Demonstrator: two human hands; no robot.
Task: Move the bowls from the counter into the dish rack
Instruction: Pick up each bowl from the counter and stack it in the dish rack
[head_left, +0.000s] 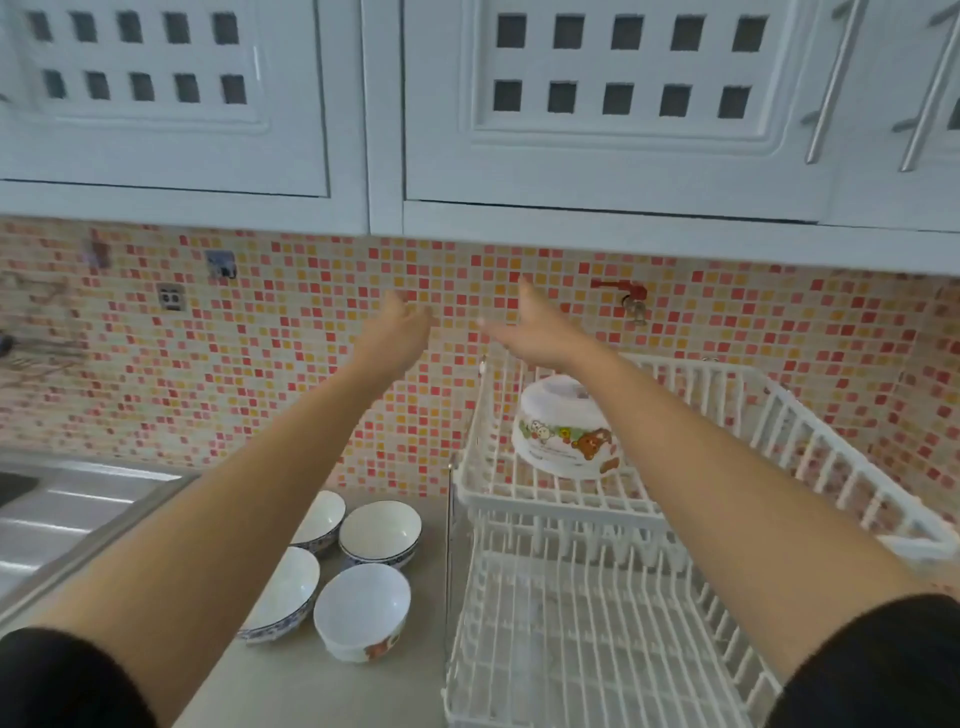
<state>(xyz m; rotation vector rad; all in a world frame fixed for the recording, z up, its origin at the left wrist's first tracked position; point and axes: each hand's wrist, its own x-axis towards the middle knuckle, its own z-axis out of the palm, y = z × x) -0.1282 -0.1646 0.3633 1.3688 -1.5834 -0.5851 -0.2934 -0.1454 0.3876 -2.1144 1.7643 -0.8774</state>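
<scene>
Both arms reach out toward the far wall, the left hand (402, 325) and right hand (540, 325) open, empty and raised well above the tabletop (322, 691). One cartoon-printed bowl (566, 434) already sits upside down on the upper tier of the white wire dish rack (597, 613) at right. Four bowls wait in a tight cluster on the tabletop just left of the rack: two blue-rimmed bowls at the far side (319, 514) (382, 530), another blue-rimmed one (283, 595) near left, partly hidden by the left forearm, and a bear-printed bowl (361, 610) nearest the rack. The rack's lower tier looks bare.

The risks from here appear to lie in the crowding. The four bowls touch or nearly touch, so lifting one carelessly could knock its neighbour and chip a rim. The rack's raised side rail stands between the bowls and the tiers, and a bowl carried too low could strike it. Glazed, probably smooth bowls may also slip from a loose grip.

The tabletop is pale grey and plain, with a steel sink drainboard (67, 519) at far left. Behind runs a mosaic backsplash (260, 364) of red, orange and cream tiles carrying a socket and a red tap, beneath white wall cabinets (623, 171) with square cut-outs.
</scene>
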